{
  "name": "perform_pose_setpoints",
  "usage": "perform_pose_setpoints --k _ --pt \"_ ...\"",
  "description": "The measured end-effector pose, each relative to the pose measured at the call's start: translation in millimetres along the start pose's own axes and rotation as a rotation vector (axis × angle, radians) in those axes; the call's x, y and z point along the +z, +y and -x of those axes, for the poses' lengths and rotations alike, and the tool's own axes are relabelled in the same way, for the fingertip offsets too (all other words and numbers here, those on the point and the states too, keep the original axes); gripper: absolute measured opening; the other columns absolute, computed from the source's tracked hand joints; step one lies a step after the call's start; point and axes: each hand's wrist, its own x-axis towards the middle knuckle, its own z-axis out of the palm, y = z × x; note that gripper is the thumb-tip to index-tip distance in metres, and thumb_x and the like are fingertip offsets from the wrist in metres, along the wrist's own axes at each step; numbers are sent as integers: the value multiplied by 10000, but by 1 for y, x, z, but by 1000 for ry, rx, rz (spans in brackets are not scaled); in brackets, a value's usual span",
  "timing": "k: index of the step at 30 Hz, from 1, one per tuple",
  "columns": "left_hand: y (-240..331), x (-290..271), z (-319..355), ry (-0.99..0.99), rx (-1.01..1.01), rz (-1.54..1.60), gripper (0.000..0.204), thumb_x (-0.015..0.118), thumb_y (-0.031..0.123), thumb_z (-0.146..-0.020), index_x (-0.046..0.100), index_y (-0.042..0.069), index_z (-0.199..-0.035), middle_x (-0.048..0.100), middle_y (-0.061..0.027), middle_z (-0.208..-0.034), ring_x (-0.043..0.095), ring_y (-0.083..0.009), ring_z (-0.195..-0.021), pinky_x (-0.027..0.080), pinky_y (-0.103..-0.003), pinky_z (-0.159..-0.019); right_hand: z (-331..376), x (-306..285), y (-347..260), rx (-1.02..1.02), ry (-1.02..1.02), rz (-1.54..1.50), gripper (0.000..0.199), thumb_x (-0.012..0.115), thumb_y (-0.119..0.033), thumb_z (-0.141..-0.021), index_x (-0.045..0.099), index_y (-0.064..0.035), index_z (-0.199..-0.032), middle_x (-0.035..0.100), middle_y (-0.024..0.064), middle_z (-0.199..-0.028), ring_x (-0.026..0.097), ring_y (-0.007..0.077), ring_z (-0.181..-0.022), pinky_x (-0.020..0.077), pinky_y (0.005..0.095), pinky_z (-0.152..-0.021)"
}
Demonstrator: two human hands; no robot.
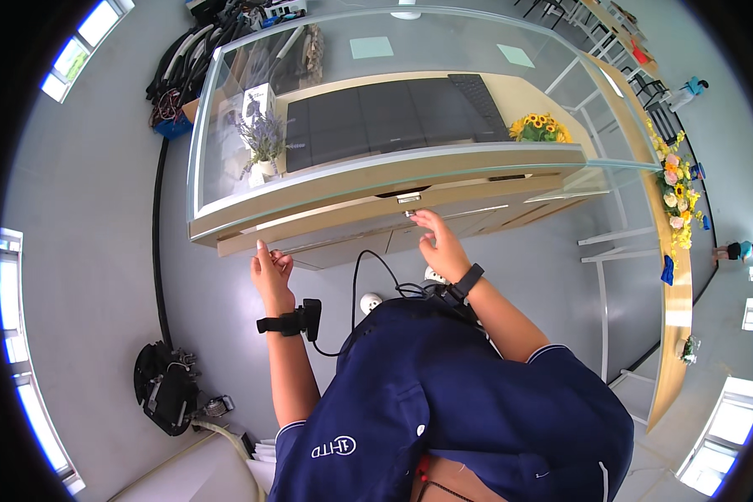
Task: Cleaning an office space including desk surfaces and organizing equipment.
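Note:
In front of me stands a glass-topped display counter [376,174] with a wooden drawer [326,216] along its near side. My left hand [272,269] is at the drawer's left end, thumb against the front panel and the other fingers curled at its lower edge. Near the middle, a silver lock plate [409,198] sits at the drawer's top edge. Just below it, my right hand [440,244] pinches a small metal piece [410,214]; its exact kind is too small to make out. Black bands with small devices circle both wrists.
Under the glass lie a dark panel [385,117], a lavender pot [262,142] and sunflowers [540,128]. A black cable [357,289] loops between my arms. At right runs a long wooden table [673,335] with flowers; two people [690,90] are farther off. A black bag [166,389] lies at left.

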Motion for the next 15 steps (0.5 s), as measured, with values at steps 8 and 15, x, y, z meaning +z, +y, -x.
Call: perform_pose_setpoints --k 8,15 --pt "-2 -14 -11 -44 -39 -62 280 542 358 -809 438 117 -712 493 17 -629 504 -74 -531 436 -212 -544 15 -16 -2 29 -40 -113 348 418 -13 -803 415 -22 -1151 538 125 -1092 531 226 -991 410 301 -824" --pt "1 -14 -10 -42 -35 -68 266 546 344 -810 449 127 -690 494 27 -615 500 -64 -527 420 -196 -532 23 -58 18 237 80 -303 271 451 -116 -844 461 7 -1085 584 130 -955 583 213 -844 449 310 -755"
